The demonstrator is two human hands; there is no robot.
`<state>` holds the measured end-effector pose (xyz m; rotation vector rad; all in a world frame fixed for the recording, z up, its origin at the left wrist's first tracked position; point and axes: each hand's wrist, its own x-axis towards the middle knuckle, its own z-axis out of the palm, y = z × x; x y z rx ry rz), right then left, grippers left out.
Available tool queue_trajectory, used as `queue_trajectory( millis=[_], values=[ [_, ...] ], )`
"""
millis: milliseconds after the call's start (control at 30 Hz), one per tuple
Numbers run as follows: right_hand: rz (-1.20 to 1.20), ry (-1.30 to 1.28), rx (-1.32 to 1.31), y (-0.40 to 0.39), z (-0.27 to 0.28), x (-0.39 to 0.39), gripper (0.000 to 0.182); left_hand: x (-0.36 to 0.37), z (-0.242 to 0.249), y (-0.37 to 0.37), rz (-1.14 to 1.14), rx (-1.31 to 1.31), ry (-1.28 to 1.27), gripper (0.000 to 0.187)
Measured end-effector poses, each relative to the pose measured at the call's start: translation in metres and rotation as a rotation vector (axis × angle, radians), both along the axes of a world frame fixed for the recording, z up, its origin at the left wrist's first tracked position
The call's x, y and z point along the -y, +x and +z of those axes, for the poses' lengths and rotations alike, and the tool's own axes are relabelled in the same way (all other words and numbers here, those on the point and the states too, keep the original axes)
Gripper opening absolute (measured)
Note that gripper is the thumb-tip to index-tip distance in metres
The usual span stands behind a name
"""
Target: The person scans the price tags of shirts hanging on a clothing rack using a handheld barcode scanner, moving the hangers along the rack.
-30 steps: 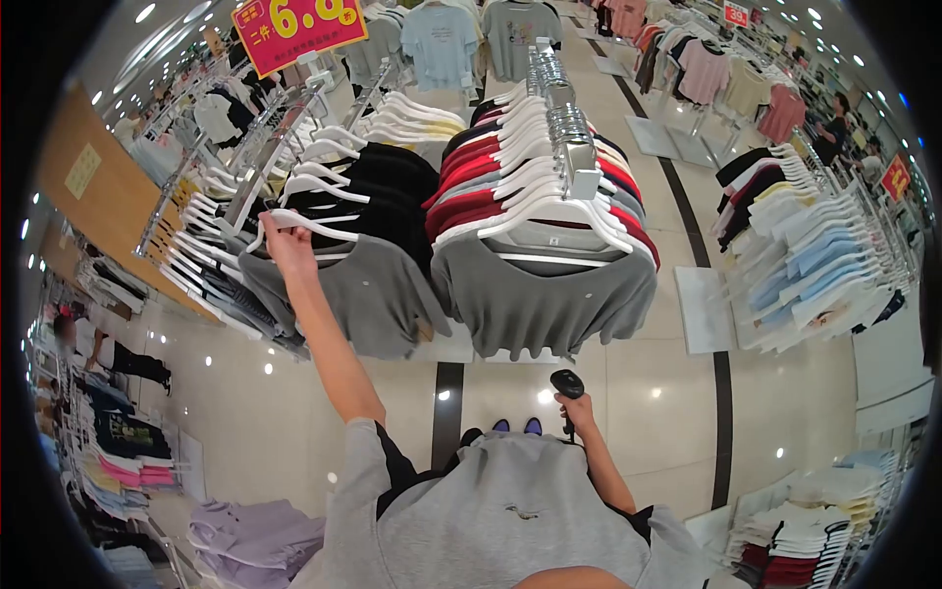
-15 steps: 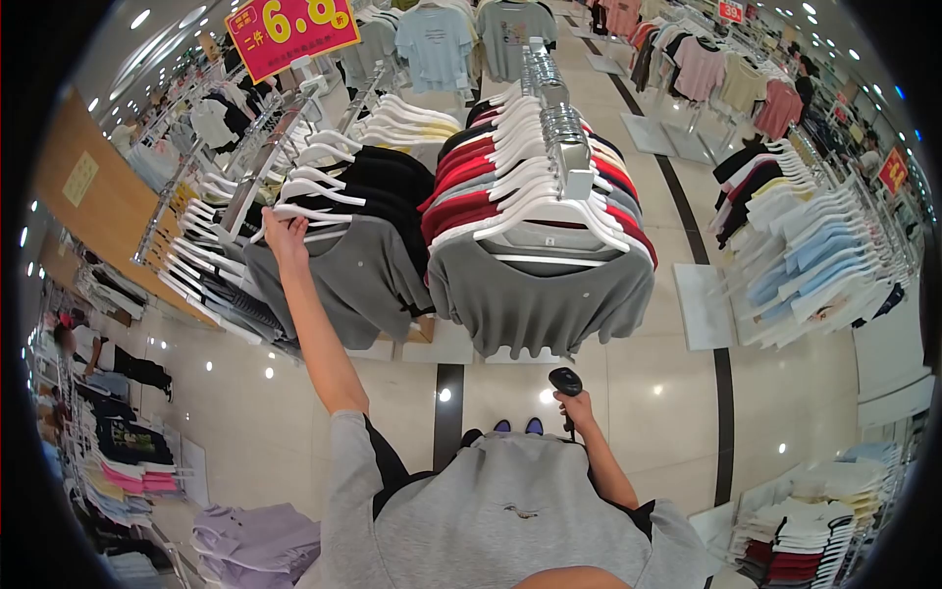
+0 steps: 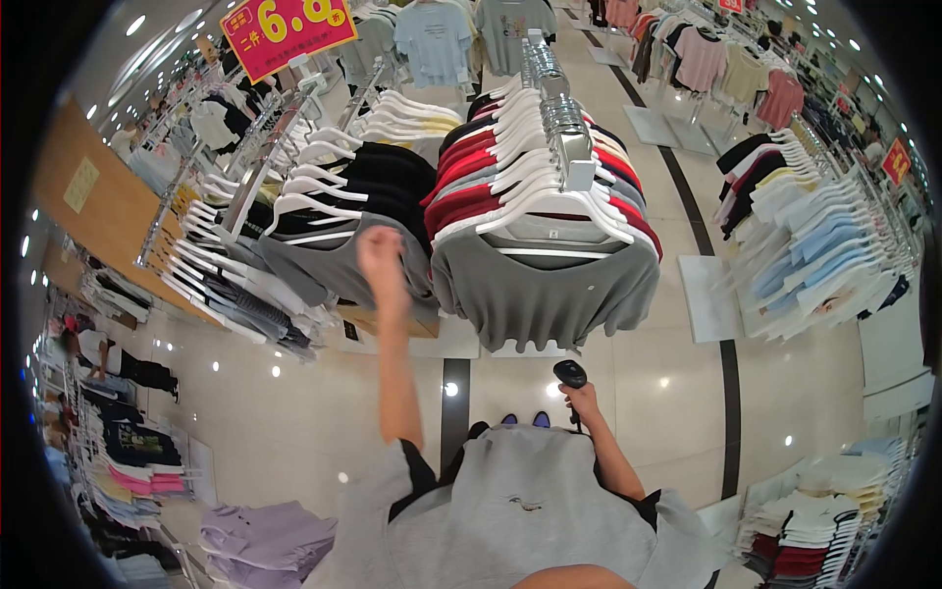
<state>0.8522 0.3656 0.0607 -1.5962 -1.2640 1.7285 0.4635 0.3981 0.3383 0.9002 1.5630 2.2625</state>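
My left hand (image 3: 381, 253), smeared by motion, overlaps the right shoulder area of a grey T-shirt (image 3: 316, 263). That T-shirt hangs on a white hanger (image 3: 312, 204) at the front of the left rail, with black T-shirts (image 3: 388, 169) behind it. My right hand (image 3: 581, 401) is closed around the handle of a black handheld barcode scanner (image 3: 569, 373), held low in front of my body. Above the scanner, another grey T-shirt (image 3: 549, 294) faces me at the front of the middle rail, on a white hanger (image 3: 559, 204).
Red, white and dark shirts (image 3: 471, 182) fill the middle rail. A red and yellow price sign (image 3: 287, 34) tops the left rail. To the right stands a rack of white and blue shirts (image 3: 810, 250). Folded lilac clothing (image 3: 265, 540) lies at lower left. A person (image 3: 108, 358) is at far left.
My left hand has left the hanger at the left rail's front and moved right, across the grey T-shirt. That T-shirt's lower part has shifted. My right hand keeps the scanner in nearly the same place.
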Motion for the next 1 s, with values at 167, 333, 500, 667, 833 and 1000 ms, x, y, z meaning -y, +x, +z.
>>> queue_trajectory(
  millis=[167, 333, 500, 667, 833, 1000],
  values=[
    [0.014, 0.012, 0.002, 0.000, -0.001, 0.002, 0.022, -0.022, 0.027, 0.149, -0.727, 0.332, 0.018, 0.030],
    [-0.039, 0.069, 0.000, 0.005, 0.015, 0.002, 0.021, -0.064, 0.047, 0.187, -0.801, 0.588, 0.276, 0.026],
    [-0.145, 0.230, -0.110, 0.003, 0.057, -0.012, 0.020, -0.067, 0.051, 0.192, -0.750, 0.531, 0.185, 0.027],
    [0.037, 0.664, 0.169, -0.006, 0.055, -0.029, 0.027, -0.050, 0.073, 0.207, -0.728, 0.452, 0.219, 0.029],
    [0.186, 0.640, 0.215, 0.002, 0.008, -0.022, 0.032, -0.031, 0.058, 0.200, -0.727, 0.405, 0.248, 0.032],
    [0.168, 0.516, 0.442, 0.015, -0.057, -0.019, 0.035, 0.004, 0.061, 0.167, -0.622, 0.445, 0.339, 0.035]
  ],
)
